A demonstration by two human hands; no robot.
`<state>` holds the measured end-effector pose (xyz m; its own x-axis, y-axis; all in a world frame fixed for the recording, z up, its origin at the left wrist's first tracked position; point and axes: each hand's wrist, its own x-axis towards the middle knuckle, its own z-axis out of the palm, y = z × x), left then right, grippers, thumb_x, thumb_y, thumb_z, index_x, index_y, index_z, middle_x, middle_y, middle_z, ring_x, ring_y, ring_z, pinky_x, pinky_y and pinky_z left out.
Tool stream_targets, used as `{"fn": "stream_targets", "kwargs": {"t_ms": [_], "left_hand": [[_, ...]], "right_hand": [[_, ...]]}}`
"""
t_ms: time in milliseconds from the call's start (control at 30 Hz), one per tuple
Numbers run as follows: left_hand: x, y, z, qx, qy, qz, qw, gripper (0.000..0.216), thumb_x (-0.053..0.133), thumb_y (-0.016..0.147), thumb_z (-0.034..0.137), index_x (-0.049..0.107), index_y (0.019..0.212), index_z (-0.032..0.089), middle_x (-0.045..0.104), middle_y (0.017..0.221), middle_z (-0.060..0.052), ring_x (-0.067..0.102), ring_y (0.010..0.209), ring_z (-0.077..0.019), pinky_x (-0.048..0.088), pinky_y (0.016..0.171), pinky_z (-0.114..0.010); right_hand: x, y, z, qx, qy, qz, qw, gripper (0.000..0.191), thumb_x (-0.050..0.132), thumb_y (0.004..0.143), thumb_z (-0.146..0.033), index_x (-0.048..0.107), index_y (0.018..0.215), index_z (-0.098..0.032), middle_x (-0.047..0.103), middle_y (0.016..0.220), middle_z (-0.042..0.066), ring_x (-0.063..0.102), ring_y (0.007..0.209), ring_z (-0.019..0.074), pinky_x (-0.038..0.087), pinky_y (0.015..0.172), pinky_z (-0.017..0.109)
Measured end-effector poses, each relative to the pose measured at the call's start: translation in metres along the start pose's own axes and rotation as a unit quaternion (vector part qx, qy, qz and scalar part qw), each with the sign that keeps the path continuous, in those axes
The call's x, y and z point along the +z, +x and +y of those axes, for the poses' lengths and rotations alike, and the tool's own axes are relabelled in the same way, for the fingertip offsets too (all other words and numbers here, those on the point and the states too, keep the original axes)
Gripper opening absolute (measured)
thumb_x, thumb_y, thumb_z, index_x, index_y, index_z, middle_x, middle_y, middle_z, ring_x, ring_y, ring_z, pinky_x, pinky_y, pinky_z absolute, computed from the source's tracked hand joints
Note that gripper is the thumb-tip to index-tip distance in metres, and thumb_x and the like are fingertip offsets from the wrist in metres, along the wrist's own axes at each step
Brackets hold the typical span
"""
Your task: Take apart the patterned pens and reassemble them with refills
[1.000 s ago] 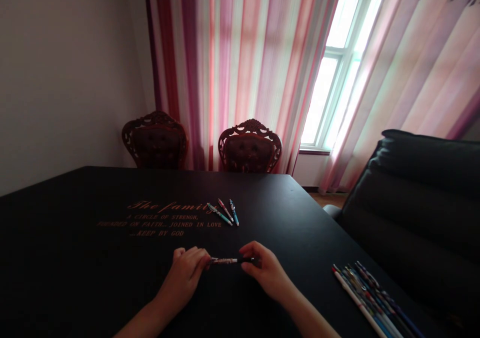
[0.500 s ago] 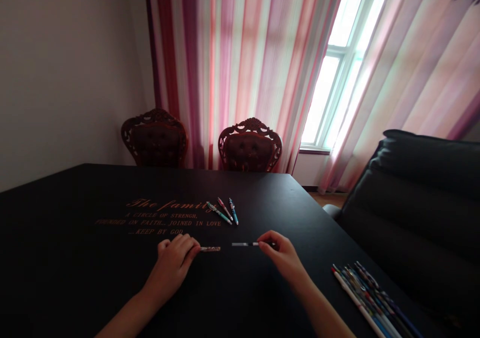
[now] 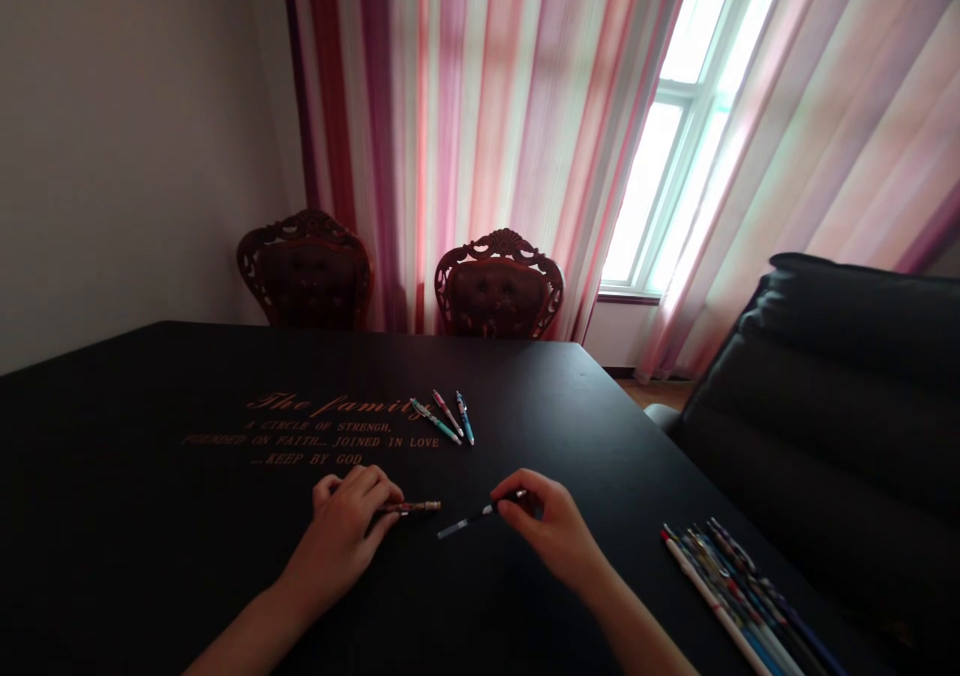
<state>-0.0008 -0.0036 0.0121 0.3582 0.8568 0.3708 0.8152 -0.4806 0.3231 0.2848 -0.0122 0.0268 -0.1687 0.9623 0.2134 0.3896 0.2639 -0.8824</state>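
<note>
My left hand (image 3: 352, 516) is closed on a slim patterned pen barrel (image 3: 421, 506), whose free end points right. Fingers cover the rest of it. Between the thumb and fingers of my right hand (image 3: 551, 526) is a thin pen refill (image 3: 465, 525), with a translucent end and a dark stretch closer to the fingers. It slants down to the left, its tip below the barrel's end and apart from it. Beyond my hands lie three pens: a green and white one (image 3: 436, 423), a red and white one (image 3: 448, 413) and a blue one (image 3: 465, 418).
Several pens and pencils (image 3: 739, 596) lie in a bunch near the right edge of the black table (image 3: 225, 556). Gold lettering (image 3: 322, 426) is printed on the tabletop. Two carved chairs (image 3: 499, 286) stand behind it, and a black leather seat (image 3: 840, 416) is at the right.
The refill in my right hand has tilted, its free end swinging down and left, below the barrel's end. My left hand has shifted its fingers slightly on the pen barrel.
</note>
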Motion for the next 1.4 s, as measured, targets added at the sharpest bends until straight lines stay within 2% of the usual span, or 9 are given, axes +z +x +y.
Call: {"fn": "stream_targets", "kwargs": {"t_ms": [200, 433, 567, 700, 800, 967, 1167, 1267, 1400], "left_hand": [[0.006, -0.002, 0.008, 0.000, -0.042, -0.017, 0.999, 0.015, 0.059, 0.089, 0.033, 0.062, 0.103, 0.029, 0.063, 0.110, -0.001, 0.056, 0.102, -0.0241, 0.031, 0.092, -0.042], [0.007, -0.004, 0.012, 0.023, -0.037, -0.045, 0.998, 0.009, 0.061, 0.085, 0.019, 0.064, 0.089, 0.027, 0.060, 0.115, -0.001, 0.053, 0.112, -0.0261, 0.030, 0.096, -0.046], [0.003, -0.003, 0.012, 0.015, -0.033, -0.052, 0.998, 0.008, 0.061, 0.085, 0.020, 0.063, 0.089, 0.026, 0.060, 0.116, -0.003, 0.051, 0.113, -0.0270, 0.030, 0.096, -0.049], [0.002, -0.003, 0.013, 0.002, -0.034, -0.058, 0.998, 0.010, 0.061, 0.085, 0.019, 0.063, 0.090, 0.027, 0.059, 0.116, -0.002, 0.052, 0.113, -0.0270, 0.029, 0.097, -0.050], [0.005, -0.003, 0.011, 0.001, -0.035, -0.050, 0.998, 0.011, 0.061, 0.085, 0.019, 0.063, 0.091, 0.029, 0.059, 0.116, -0.001, 0.052, 0.114, -0.0267, 0.028, 0.097, -0.050], [0.010, -0.004, 0.007, 0.007, -0.035, -0.042, 0.998, 0.011, 0.062, 0.084, 0.018, 0.062, 0.089, 0.028, 0.059, 0.119, -0.001, 0.051, 0.116, -0.0263, 0.027, 0.096, -0.047], [0.004, -0.001, 0.006, -0.033, -0.050, 0.015, 0.998, 0.008, 0.051, 0.092, 0.022, 0.058, 0.091, 0.027, 0.065, 0.107, 0.001, 0.058, 0.104, -0.0231, 0.027, 0.093, -0.044], [0.002, 0.000, 0.005, -0.064, -0.072, 0.023, 0.995, 0.008, 0.049, 0.094, 0.028, 0.055, 0.091, 0.026, 0.067, 0.091, 0.004, 0.061, 0.087, -0.0202, 0.026, 0.094, -0.044], [0.001, 0.000, 0.003, -0.083, -0.078, 0.047, 0.992, 0.010, 0.048, 0.094, 0.033, 0.054, 0.090, 0.026, 0.067, 0.087, 0.004, 0.061, 0.083, -0.0200, 0.025, 0.093, -0.043]], "right_hand": [[0.012, -0.003, 0.003, 0.008, 0.009, -0.022, 1.000, 0.019, 0.065, 0.077, -0.025, 0.073, 0.094, -0.019, 0.065, 0.076, 0.001, 0.054, 0.066, 0.0143, 0.041, 0.062, 0.026], [0.002, 0.000, 0.001, -0.006, -0.008, 0.027, 1.000, 0.016, 0.061, 0.081, -0.028, 0.071, 0.088, -0.017, 0.062, 0.071, 0.000, 0.053, 0.064, 0.0143, 0.040, 0.059, 0.025], [-0.005, 0.003, 0.003, -0.022, -0.076, 0.059, 0.995, 0.015, 0.058, 0.084, -0.028, 0.068, 0.081, -0.018, 0.060, 0.069, 0.000, 0.053, 0.063, 0.0149, 0.040, 0.060, 0.026], [-0.001, 0.001, 0.007, -0.026, -0.184, 0.013, 0.983, 0.007, 0.061, 0.079, -0.020, 0.067, 0.077, -0.021, 0.062, 0.074, 0.002, 0.056, 0.072, 0.0181, 0.041, 0.065, 0.028], [0.000, 0.000, 0.009, -0.022, -0.200, 0.005, 0.980, 0.008, 0.060, 0.079, -0.019, 0.068, 0.078, -0.021, 0.063, 0.079, 0.003, 0.058, 0.075, 0.0187, 0.042, 0.068, 0.029], [-0.008, 0.005, 0.015, -0.015, -0.114, 0.050, 0.992, 0.011, 0.061, 0.080, -0.024, 0.069, 0.086, -0.020, 0.067, 0.085, 0.003, 0.059, 0.077, 0.0188, 0.044, 0.071, 0.030], [-0.013, 0.010, 0.025, 0.049, 0.157, 0.032, 0.986, 0.024, 0.070, 0.077, -0.037, 0.069, 0.093, -0.019, 0.070, 0.088, 0.005, 0.062, 0.083, 0.0208, 0.044, 0.075, 0.031], [-0.013, 0.010, 0.024, 0.060, 0.179, 0.034, 0.981, 0.025, 0.074, 0.075, -0.038, 0.070, 0.091, -0.019, 0.070, 0.087, 0.004, 0.062, 0.084, 0.0206, 0.043, 0.076, 0.030], [-0.011, 0.009, 0.020, 0.070, 0.161, 0.018, 0.984, 0.025, 0.074, 0.074, -0.037, 0.070, 0.089, -0.018, 0.069, 0.083, 0.003, 0.060, 0.079, 0.0189, 0.041, 0.070, 0.028]]}}
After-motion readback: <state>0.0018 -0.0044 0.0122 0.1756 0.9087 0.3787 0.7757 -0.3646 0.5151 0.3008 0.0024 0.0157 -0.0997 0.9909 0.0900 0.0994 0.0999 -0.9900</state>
